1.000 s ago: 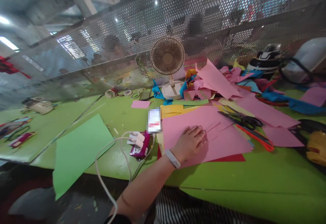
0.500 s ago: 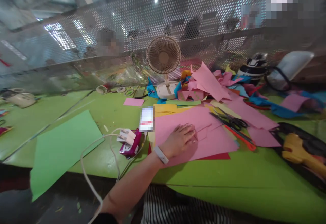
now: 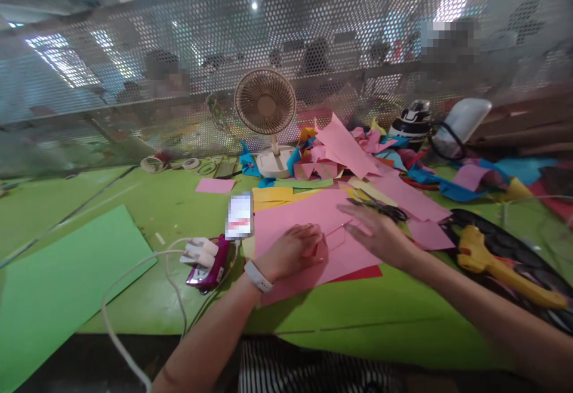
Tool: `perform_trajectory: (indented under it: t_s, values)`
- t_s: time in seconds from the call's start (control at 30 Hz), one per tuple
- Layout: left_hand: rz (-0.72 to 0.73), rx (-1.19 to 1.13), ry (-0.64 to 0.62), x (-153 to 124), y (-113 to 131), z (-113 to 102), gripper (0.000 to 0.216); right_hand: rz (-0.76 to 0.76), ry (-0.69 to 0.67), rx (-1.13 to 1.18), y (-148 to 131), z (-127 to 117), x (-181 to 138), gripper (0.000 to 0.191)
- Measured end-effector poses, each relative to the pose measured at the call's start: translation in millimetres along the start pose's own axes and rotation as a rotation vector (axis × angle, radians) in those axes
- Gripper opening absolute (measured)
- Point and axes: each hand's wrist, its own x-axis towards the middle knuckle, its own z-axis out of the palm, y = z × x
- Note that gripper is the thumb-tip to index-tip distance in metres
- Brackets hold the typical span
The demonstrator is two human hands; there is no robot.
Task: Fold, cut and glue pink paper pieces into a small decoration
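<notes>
My left hand (image 3: pixel 293 253), with a white band on its wrist, lies palm down on a large pink sheet of paper (image 3: pixel 277 211). Its fingers rest flat beside thin outlines on the sheet; some pink paper shows under the fingertips. From the right, my right hand (image 3: pixel 378 238) reaches over the same sheet with its fingers apart and nothing in them. Whether it touches the paper I cannot tell. Black-handled scissors (image 3: pixel 387 209) lie just behind it, partly covered. A red sheet (image 3: pixel 362 274) peeks out beneath the pink one.
A phone (image 3: pixel 239 216) and a purple power block with a white plug (image 3: pixel 199 251) stand to the left, cables trailing. Further left lies a green sheet (image 3: pixel 76 279). A fan (image 3: pixel 266 104) and heaped paper scraps (image 3: pixel 344 145) are behind. A yellow tool (image 3: pixel 505 268) rests in a black tray at right.
My right hand has come into view from the right, over the pink sheet, and now hides the orange-handled tool. My left hand stays on the sheet. The whole view has shifted.
</notes>
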Motion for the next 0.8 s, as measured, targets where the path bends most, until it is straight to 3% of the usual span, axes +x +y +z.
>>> perform_trajectory:
  t_s: [0.13, 0.37, 0.5, 0.57, 0.63, 0.8]
  values:
    - [0.033, -0.011, -0.018, 2, 0, -4, 0.039, -0.152, -0.153, -0.216, 15, 24, 6, 0.027]
    - [0.008, -0.031, 0.044, 4, 2, -5, 0.039, -0.214, -0.168, -0.308, 22, 30, 5, 0.018]
    - [-0.105, -0.083, 0.25, 6, 6, -8, 0.034, -0.231, -0.156, -0.372, 16, 28, 4, 0.022]
    - [-0.23, -0.175, 0.397, 4, 9, -13, 0.025, -0.2, -0.132, -0.41, 14, 26, 4, 0.021]
    - [-0.356, -0.322, 0.465, 2, 12, -17, 0.02, -0.169, -0.082, -0.447, 10, 23, 4, 0.021]
    - [-0.525, -0.91, 0.378, 7, 23, -11, 0.034, -0.181, 0.04, -0.542, -6, 16, 0, 0.025]
